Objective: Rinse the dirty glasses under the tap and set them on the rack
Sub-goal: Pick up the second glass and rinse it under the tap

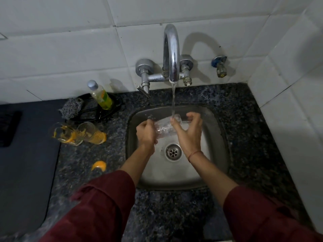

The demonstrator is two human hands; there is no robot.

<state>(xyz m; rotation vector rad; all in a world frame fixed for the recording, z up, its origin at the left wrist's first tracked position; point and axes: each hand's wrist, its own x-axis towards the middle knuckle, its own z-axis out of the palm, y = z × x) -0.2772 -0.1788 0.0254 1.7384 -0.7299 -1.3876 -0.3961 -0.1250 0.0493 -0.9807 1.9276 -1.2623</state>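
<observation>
Glass [165,128], clear wet cylinder, between left hand [146,133] and right hand [189,132]

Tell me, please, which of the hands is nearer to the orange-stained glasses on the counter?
Left. The left hand grips the clear glass over the sink, just right of the stained glasses; the right hand holds that glass's other end, farther right.

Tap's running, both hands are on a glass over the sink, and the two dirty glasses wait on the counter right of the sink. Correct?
The head view shows the two dirty glasses on the counter left of the sink, not right. The rest holds: tap running, left hand and right hand on a glass over it.
</observation>
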